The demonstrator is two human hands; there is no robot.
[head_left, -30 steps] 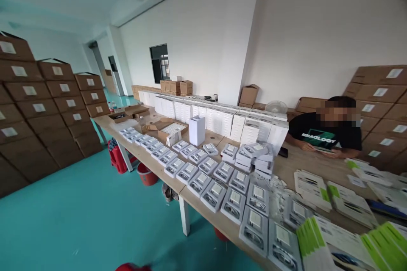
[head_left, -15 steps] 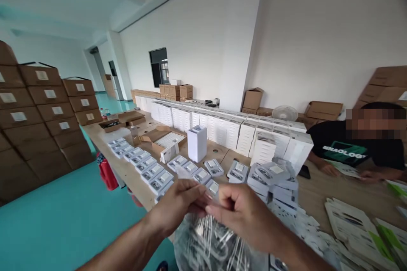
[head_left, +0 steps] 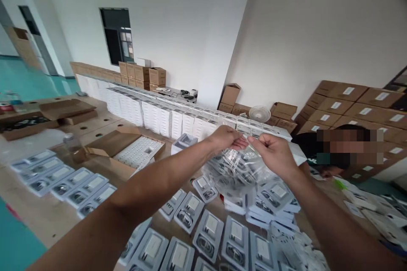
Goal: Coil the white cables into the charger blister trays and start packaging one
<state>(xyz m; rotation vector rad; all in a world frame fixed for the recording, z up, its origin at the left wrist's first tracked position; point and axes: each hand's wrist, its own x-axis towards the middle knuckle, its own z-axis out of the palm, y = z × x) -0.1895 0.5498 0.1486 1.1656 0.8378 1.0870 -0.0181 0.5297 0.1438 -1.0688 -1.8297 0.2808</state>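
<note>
My left hand (head_left: 227, 137) and my right hand (head_left: 272, 150) pinch the gathered top of a clear plastic bag (head_left: 237, 169) from either side. Bundled cables with pale metal-looking ends fill the bag, which hangs above the far part of the table. Under and around it lie pale trays, each with a white block and a coiled cable; one such tray (head_left: 208, 235) is below my left forearm. A stack of these trays (head_left: 275, 197) stands beneath my right wrist. The exact grip of the fingertips is partly hidden by the bunched plastic.
A long row of white boxes (head_left: 155, 116) runs along the table's back. An open carton (head_left: 127, 148) of white pieces lies left of centre. At the right sits a person (head_left: 314, 148), with stacked brown cartons (head_left: 343, 101) behind. A fan (head_left: 259, 114) stands further back.
Both hands have raised the bag and carried it forward, away from my body and over the table. My view has turned to the right and shows more trays in front.
</note>
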